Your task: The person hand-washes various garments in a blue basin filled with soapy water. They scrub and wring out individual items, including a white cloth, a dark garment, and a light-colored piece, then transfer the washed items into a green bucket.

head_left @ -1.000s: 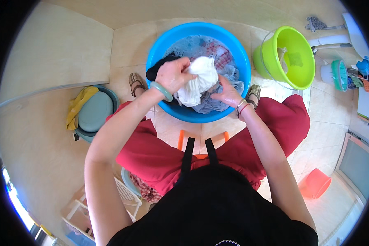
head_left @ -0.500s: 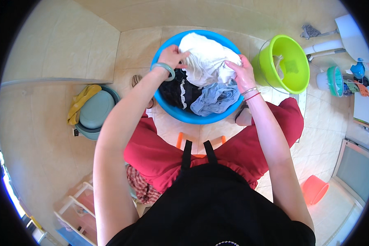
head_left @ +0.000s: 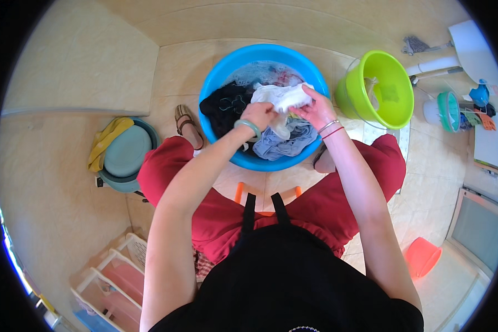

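Observation:
A white garment [head_left: 279, 99] is bunched between my two hands over a round blue basin [head_left: 209, 74]. My left hand [head_left: 260, 115], with a pale green bangle at the wrist, pinches its near left part. At its right end my right hand [head_left: 316, 108] grips the cloth between thumb and fingers. Below the white cloth in the basin lie a light blue garment [head_left: 285, 143] and, on the left, a black garment [head_left: 227, 105]. Soapy water [head_left: 260, 72] shows at the far side, with something reddish in it.
A lime green bucket [head_left: 365, 105] stands right of the basin. Stacked teal basins [head_left: 130, 152] with a yellow cloth [head_left: 108, 144] are at the left wall. A coral bucket [head_left: 423, 257] sits at lower right, a white rack [head_left: 110, 276] at lower left. My knees flank the basin.
The white garment has come down and bunched smaller, uncovering soapy water at the far side. My left hand has moved right and nearer me; my right hand has shifted slightly left and nearer me.

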Motion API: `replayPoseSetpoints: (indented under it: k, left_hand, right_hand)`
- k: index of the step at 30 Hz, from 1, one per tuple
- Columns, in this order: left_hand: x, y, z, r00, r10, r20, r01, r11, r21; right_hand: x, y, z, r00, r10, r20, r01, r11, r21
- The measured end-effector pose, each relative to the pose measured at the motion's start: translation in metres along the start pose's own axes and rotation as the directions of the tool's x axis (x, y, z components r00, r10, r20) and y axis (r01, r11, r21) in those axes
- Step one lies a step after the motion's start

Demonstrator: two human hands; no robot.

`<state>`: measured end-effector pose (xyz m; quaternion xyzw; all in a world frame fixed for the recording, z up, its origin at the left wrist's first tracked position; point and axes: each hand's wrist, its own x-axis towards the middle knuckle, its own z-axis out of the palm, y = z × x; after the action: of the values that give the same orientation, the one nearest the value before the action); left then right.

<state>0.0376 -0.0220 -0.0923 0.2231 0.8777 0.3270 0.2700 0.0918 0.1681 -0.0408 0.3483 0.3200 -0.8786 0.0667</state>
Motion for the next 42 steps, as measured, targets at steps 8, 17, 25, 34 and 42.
replayPoseSetpoints:
  k: [8, 17, 25, 34, 42]
  left_hand:
    - [0.030, 0.051, -0.090, 1.000, -0.001, 0.002, 0.002, 0.909, -0.418]
    - [0.037, 0.067, -0.134, 0.989, -0.138, -0.058, 0.055, 0.694, -0.718]
    - [0.035, 0.025, -0.144, 0.955, -0.277, -0.107, 0.210, 0.885, -0.416]
    - [0.014, 0.076, -0.082, 0.993, 0.070, 0.098, -0.055, 0.988, -0.146]
    - [-0.005, 0.133, -0.126, 0.990, -0.005, -0.143, -0.101, 0.677, -0.729]
  right_hand:
    - [0.013, -0.035, -0.028, 0.973, -0.204, -0.104, 0.143, 0.896, -0.421]
    - [-0.024, -0.072, 0.012, 0.970, -0.220, 0.104, 0.235, 0.959, -0.157]
    - [-0.083, -0.096, 0.069, 0.905, -0.361, 0.225, 0.393, 0.912, -0.115]
    - [-0.061, -0.050, 0.076, 0.853, -0.259, 0.452, 0.420, 0.856, -0.301]
    - [0.017, -0.020, -0.031, 0.878, -0.446, 0.177, 0.460, 0.677, -0.575]
